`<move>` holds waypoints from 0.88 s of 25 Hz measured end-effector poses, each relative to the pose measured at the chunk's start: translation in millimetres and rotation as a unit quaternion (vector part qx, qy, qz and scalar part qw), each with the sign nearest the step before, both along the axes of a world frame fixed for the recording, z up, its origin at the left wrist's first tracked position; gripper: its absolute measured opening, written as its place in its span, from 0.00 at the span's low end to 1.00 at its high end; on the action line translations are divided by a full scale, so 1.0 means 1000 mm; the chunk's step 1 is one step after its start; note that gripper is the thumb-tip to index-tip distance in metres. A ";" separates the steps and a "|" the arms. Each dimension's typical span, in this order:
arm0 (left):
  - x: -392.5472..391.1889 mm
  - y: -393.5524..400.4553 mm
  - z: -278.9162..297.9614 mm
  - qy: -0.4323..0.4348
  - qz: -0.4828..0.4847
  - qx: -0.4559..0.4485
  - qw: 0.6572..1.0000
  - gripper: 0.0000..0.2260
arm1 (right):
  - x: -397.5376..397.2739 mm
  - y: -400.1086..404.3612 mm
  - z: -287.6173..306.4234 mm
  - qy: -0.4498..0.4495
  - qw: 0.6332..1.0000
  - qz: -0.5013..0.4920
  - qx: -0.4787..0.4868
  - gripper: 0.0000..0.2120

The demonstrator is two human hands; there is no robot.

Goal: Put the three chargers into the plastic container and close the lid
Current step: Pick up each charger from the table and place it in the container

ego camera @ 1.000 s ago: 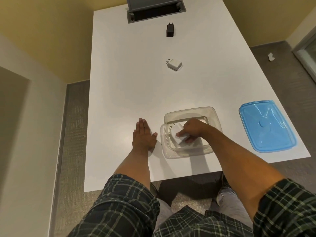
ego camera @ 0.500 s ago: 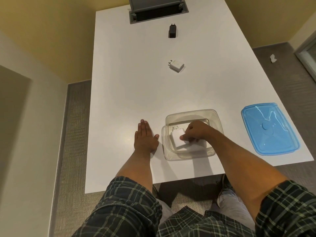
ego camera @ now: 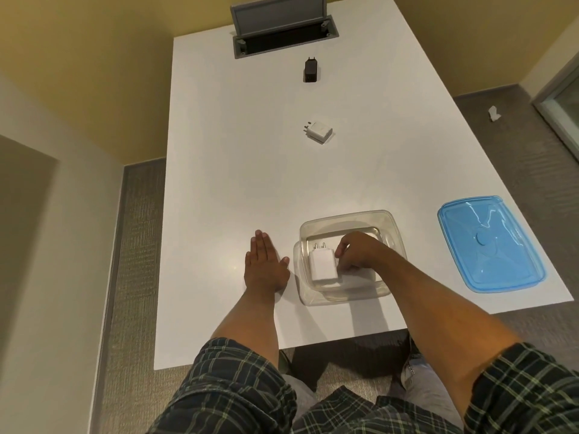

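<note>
A clear plastic container (ego camera: 395,228) stands near the table's front edge. A white charger (ego camera: 322,264) lies on its floor, prongs pointing away from me. My right hand (ego camera: 360,250) is inside the container, fingertips touching the charger's right side. My left hand (ego camera: 264,264) rests flat on the table just left of the container, holding nothing. A second white charger (ego camera: 319,131) lies at mid-table. A black charger (ego camera: 310,69) lies farther back. The blue lid (ego camera: 488,242) lies on the table to the right of the container.
A grey cable hatch with its flap raised (ego camera: 283,29) sits at the white table's (ego camera: 219,183) far end. A scrap of white paper (ego camera: 494,113) lies on the carpet to the right.
My right hand has drawn back to the right off the white charger, which now shows fully on the container floor. My left hand has stayed flat in place.
</note>
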State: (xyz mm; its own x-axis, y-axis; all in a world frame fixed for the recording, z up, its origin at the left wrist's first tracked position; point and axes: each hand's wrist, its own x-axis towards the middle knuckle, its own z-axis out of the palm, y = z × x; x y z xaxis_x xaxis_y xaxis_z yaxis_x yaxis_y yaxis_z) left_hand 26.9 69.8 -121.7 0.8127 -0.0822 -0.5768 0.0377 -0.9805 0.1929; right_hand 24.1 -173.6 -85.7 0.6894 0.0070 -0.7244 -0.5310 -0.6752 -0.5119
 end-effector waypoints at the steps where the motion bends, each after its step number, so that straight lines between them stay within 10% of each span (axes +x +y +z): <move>1: 0.000 0.000 0.000 -0.002 0.000 0.001 1.000 0.35 | 0.000 0.000 0.000 -0.001 1.000 0.006 -0.006 0.13; 15: 0.041 -0.019 -0.001 -0.147 -0.075 0.002 0.986 0.32 | 0.086 -0.010 0.079 0.044 0.968 0.245 0.031 0.07; 22: 0.098 -0.030 -0.012 -0.131 -0.070 -0.050 0.988 0.32 | 0.156 -0.027 0.067 -0.207 0.978 -0.007 -0.037 0.05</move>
State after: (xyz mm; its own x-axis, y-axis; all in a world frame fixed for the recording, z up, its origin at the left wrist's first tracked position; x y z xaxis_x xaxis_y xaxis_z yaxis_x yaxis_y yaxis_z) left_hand 125.0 39.4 -133.9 0.9098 -0.2504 -0.3311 -0.1614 -0.9482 0.2736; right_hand 179.7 -200.8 -18.9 0.9229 -0.0470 -0.3822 -0.2992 -0.7123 -0.6349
